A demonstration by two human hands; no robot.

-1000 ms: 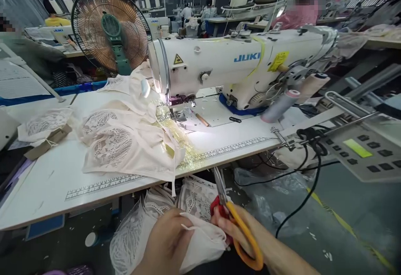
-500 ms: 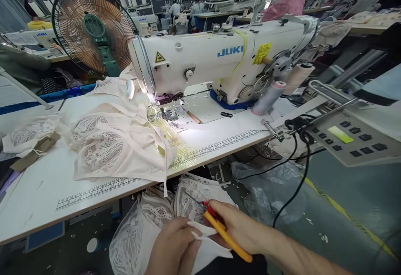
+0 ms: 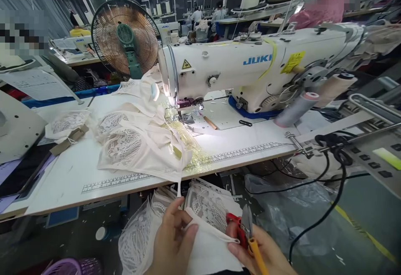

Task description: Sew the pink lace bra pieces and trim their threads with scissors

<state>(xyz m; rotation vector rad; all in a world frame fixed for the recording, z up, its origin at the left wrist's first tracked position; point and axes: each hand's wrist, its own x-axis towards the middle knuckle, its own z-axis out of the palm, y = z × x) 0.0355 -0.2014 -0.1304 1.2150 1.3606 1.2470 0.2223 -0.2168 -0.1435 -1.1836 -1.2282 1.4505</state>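
In the lower middle, my left hand pinches the top edge of a white lace bra below the table edge. Its raised index finger is close to a thin hanging strap; I cannot tell if they touch. My right hand is closed around small scissors with red and orange handles, blades pointing up. The thumb and fingers of that hand also lie at the right end of the bra's edge, which is stretched between both hands. More lace cups hang to the left.
A white sewing machine stands on the table. Several white lace bras lie left of its needle. A wooden-handled tool lies by the needle plate. Behind are a fan and co-workers; at right, cables.
My hands have moved apart, drawing the bra's edge taut. The scissors have turned from lying across the fabric to pointing up, farther right. The view has shifted left.
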